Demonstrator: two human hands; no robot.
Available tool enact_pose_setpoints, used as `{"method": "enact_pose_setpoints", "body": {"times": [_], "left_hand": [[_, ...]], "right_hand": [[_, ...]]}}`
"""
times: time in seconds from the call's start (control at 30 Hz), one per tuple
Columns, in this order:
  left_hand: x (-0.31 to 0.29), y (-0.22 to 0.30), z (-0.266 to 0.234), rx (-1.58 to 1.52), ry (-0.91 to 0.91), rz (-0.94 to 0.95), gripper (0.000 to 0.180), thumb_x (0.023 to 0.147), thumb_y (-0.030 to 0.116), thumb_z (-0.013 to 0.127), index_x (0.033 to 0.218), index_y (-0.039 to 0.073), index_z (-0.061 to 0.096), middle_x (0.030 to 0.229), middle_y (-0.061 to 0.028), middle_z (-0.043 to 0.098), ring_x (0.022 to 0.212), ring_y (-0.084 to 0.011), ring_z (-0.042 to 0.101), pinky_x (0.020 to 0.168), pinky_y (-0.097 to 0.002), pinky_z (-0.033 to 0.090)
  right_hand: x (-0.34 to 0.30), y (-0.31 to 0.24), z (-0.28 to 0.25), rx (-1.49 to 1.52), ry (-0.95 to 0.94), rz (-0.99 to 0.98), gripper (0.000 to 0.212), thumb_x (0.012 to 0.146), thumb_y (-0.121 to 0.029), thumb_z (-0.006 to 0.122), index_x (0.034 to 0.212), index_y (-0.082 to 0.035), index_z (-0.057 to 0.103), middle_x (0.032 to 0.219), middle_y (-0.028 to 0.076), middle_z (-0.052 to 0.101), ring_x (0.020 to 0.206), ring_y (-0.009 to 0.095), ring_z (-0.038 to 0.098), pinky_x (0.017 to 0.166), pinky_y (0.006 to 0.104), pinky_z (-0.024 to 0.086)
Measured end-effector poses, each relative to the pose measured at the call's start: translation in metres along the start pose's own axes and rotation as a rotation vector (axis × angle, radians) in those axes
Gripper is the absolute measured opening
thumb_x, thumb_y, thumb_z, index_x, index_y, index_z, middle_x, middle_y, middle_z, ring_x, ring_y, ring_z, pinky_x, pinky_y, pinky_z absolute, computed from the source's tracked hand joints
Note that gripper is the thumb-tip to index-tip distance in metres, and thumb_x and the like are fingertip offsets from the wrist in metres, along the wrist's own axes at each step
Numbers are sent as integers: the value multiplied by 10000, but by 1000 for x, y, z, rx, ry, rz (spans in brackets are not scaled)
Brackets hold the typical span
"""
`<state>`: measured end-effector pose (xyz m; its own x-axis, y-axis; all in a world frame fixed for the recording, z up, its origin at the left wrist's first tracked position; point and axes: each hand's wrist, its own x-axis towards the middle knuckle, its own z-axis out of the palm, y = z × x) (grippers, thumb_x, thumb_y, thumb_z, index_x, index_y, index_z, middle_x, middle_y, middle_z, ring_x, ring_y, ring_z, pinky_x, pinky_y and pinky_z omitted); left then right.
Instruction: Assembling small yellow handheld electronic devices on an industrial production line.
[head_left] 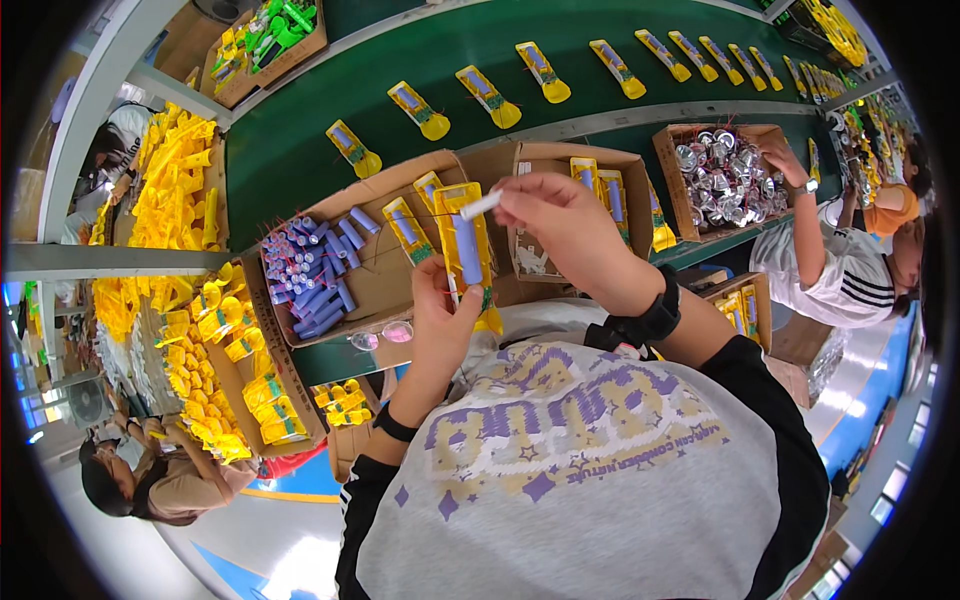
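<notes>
My left hand (445, 315) is closed around the lower end of a yellow plastic housing (484, 245), held upright over the cardboard boxes. A purple cylindrical battery cell (467, 250) lies in the housing, with a bit of green circuit board below it, partly behind my fingers. At the housing's upper end, my right hand (565, 220) pinches a small white strip (480, 206) between thumb and fingers. Its tip is over the housing; whether they touch I cannot tell. Behind my left hand, another yellow housing (403, 228) with a cell rests in the open cardboard box (385, 275).
Loose purple cells (320, 270) fill that box's left side. A second box (535, 165) holds filled housings. Silver cups (725, 175) lie in a box where a co-worker's hand (783, 158) reaches. Spaced housings line the green conveyor (440, 45). Pink-lensed glasses (385, 336) lie nearby.
</notes>
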<state>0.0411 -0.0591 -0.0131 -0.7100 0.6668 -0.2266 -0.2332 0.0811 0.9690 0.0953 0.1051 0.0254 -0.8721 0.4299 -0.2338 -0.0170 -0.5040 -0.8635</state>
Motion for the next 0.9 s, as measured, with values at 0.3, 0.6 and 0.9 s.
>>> {"method": "enact_pose_setpoints", "body": {"times": [0.3,0.6,0.9], "left_hand": [[0,4,15,-93,-55,46,358,788,-45,441,1074,15,234,1047,-152,444,966,-219,531,801,-328,470],[0,-6,14,45,-59,106,412,779,-31,465,1115,8,228,1053,-154,445,946,-194,519,799,-319,438],[1,-11,10,99,-89,101,415,780,-19,481,1123,1,248,1047,-138,459,931,-181,515,802,-293,415]], "right_hand": [[9,10,13,37,160,45,235,795,-161,577,929,27,535,867,61,562,785,102,522,693,214,413],[20,17,12,-197,213,8,271,766,-173,601,903,42,509,846,85,551,783,129,525,695,234,428],[21,14,6,-213,113,47,391,762,-192,609,1022,49,446,934,104,524,853,136,511,740,243,425]]}}
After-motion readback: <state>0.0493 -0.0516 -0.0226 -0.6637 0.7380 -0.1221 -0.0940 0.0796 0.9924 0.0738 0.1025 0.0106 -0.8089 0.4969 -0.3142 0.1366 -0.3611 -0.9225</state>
